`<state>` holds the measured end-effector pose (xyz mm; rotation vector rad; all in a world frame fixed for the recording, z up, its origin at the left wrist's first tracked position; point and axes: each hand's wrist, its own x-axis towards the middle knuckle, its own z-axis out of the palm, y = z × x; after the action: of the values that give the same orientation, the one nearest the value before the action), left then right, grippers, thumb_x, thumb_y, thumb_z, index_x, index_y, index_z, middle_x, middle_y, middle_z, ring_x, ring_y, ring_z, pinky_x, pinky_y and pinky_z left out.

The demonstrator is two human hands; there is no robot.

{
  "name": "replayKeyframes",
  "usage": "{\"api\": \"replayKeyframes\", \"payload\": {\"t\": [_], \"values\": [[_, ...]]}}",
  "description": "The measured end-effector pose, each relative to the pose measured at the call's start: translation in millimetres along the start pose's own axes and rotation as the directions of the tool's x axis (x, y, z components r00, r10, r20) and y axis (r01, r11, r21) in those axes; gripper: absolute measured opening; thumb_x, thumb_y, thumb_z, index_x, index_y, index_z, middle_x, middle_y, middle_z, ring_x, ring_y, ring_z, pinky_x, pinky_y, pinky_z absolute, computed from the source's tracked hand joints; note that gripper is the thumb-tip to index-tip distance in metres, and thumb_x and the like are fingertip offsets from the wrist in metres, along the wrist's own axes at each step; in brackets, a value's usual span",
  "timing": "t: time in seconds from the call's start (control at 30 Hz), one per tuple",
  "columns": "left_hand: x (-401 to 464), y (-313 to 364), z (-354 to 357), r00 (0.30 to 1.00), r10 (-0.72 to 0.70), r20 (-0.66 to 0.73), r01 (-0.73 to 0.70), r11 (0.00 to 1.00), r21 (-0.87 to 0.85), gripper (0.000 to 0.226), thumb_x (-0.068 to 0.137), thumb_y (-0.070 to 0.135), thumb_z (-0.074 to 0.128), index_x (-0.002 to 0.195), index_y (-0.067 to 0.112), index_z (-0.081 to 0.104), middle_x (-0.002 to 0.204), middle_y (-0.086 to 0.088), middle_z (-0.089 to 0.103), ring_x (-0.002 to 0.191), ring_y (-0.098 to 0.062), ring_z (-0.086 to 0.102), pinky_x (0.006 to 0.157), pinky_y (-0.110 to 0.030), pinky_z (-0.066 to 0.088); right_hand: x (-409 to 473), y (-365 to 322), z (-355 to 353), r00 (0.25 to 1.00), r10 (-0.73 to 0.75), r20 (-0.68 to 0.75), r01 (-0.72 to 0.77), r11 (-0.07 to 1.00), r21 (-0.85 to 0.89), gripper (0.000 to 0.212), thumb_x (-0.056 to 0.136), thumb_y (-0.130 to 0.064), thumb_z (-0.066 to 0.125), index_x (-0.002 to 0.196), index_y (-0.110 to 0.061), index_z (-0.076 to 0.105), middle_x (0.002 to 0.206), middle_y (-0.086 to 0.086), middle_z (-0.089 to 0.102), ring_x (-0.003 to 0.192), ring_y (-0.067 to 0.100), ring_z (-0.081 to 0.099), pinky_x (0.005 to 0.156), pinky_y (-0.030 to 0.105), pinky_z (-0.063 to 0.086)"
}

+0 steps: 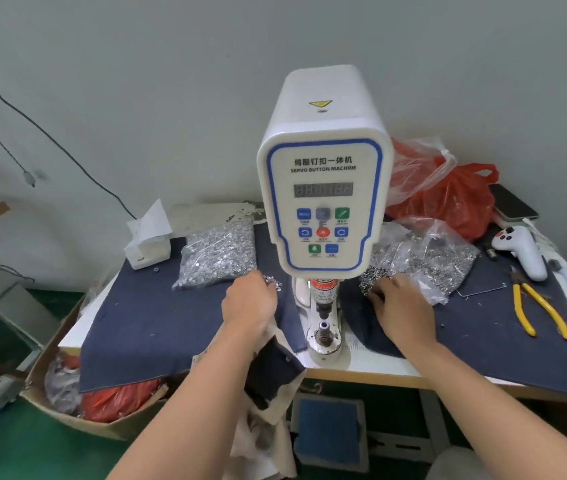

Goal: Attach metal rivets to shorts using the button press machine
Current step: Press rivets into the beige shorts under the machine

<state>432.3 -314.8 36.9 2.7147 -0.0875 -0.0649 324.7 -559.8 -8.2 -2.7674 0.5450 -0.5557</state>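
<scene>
My left hand [249, 299] reaches to the small heap of rivets [272, 282] left of the press [323, 174]; my fingers curl over them, but I cannot tell if they pinch any. The shorts [268, 372] hang off the worktop [379, 368] edge under my left wrist. My right hand [401, 308] lies knuckles up at the mouth of the right bag [427, 258] of rivets, fingers bent into the loose pile; its hold is hidden.

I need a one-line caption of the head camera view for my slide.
At the servo button machine, the left hand and right hand reach into loose rivets on either side.
</scene>
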Motion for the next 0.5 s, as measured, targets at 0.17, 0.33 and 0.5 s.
{"api": "replayKeyframes", "payload": {"t": [0.17, 0.33, 0.5], "values": [[1, -8, 27, 0.988, -0.008, -0.152, -0.013, 0.99, -0.138, 0.023, 0.097, 0.049, 0.064, 0.082, 0.039, 0.05, 0.114, -0.004, 0.068, 0.103, -0.036, 0.067, 0.076, -0.038, 0.044, 1, 5, 5, 0.996, 0.084, -0.031, -0.079, 0.987, 0.139, 0.008, 0.097, -0.027, 0.064, 0.092, -0.02, 0.065, 0.089, -0.005, 0.056, 0.086, 0.023, 0.059, 0.066, 0.033, 0.041], [2, -10, 33, 0.98, 0.001, -0.197, -0.031, 0.988, -0.149, 0.013, 0.096, 0.047, 0.066, 0.087, 0.037, 0.067, 0.109, -0.001, 0.07, 0.097, -0.035, 0.068, 0.072, -0.037, 0.044, 1, 5, 6, 0.991, 0.125, -0.047, -0.114, 0.975, 0.191, 0.006, 0.095, -0.026, 0.067, 0.091, -0.022, 0.064, 0.087, -0.009, 0.055, 0.082, 0.018, 0.056, 0.068, 0.031, 0.038], [5, -13, 35, 0.985, 0.045, -0.169, -0.067, 0.99, -0.126, 0.014, 0.097, 0.046, 0.065, 0.099, 0.037, 0.075, 0.109, 0.002, 0.07, 0.097, -0.033, 0.068, 0.073, -0.037, 0.046, -1, 6, 5, 0.987, 0.153, -0.041, -0.137, 0.958, 0.253, 0.003, 0.094, -0.02, 0.068, 0.096, -0.021, 0.068, 0.092, -0.007, 0.062, 0.085, 0.019, 0.06, 0.071, 0.031, 0.039]]}}
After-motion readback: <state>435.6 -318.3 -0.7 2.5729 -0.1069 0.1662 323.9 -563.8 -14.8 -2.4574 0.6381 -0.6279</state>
